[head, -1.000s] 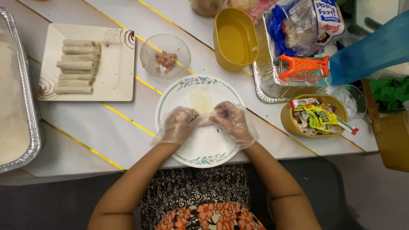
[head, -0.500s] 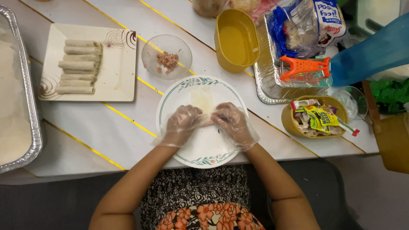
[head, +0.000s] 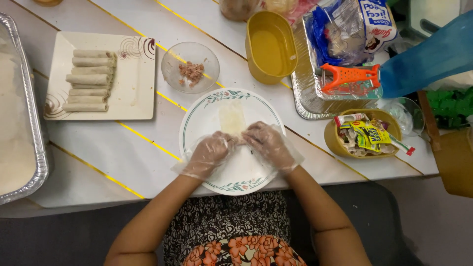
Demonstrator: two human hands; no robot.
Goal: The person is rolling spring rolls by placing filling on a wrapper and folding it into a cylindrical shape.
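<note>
A thin pale wrapper (head: 231, 117) lies on a round white plate with a green floral rim (head: 193, 121) in front of me. Both my hands wear clear plastic gloves. My left hand (head: 209, 152) and my right hand (head: 268, 144) meet at the wrapper's near end, fingers curled over the rolled part, which they hide. A small glass bowl (head: 190, 66) with a little minced filling stands just beyond the plate. Several finished rolls (head: 88, 79) are lined up on a square white plate (head: 133, 88) at the left.
A foil tray (head: 19, 113) with a pale stack sits at the far left. Behind the plate stand a yellow oval container (head: 270, 45), a foil tray holding bags and an orange tool (head: 349, 76), and a yellow bowl of packets (head: 367, 135). The table edge runs close to my body.
My hands have stayed at the wrapper's near end, with the fingers shifting slightly over the roll. Nothing else on the table has moved.
</note>
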